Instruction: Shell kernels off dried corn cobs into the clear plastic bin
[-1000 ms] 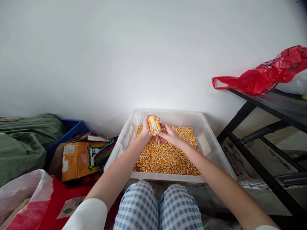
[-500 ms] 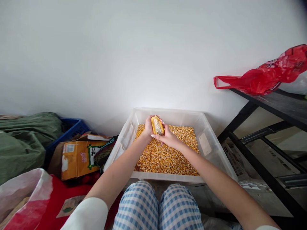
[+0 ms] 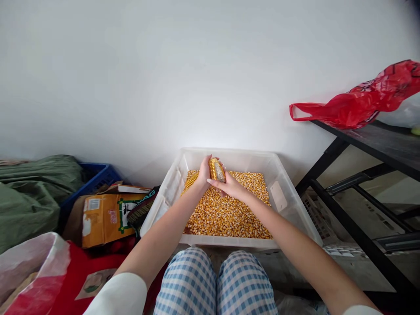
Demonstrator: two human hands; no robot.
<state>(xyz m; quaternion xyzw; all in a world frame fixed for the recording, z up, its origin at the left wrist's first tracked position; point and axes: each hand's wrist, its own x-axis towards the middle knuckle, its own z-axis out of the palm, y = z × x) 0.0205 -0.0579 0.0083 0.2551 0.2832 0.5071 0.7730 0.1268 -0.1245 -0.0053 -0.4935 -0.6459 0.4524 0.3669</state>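
Both my hands grip one corn cob (image 3: 216,169), partly stripped, with yellow kernels along its left side and a pale bare strip on the right. My left hand (image 3: 204,171) wraps the cob from the left. From the right, my right hand (image 3: 229,185) closes round its lower end, the thumb reaching across below. Under them a translucent plastic bin (image 3: 229,241) holds a deep layer of loose corn kernels (image 3: 229,216). Another corn cob (image 3: 191,180) lies on the kernels left of my left wrist, partly hidden by it.
To the left are a blue crate (image 3: 104,173) under green cloth (image 3: 36,188), an orange cardboard box (image 3: 103,218) and a red-and-white bag (image 3: 82,271). A black metal rack (image 3: 348,210) stands at the right with a red plastic bag (image 3: 354,105) on top. A white wall rises behind the bin.
The cob has turned in my hands, so its bare strip now faces further right and more yellow rows show on the left. The view has shifted slightly.
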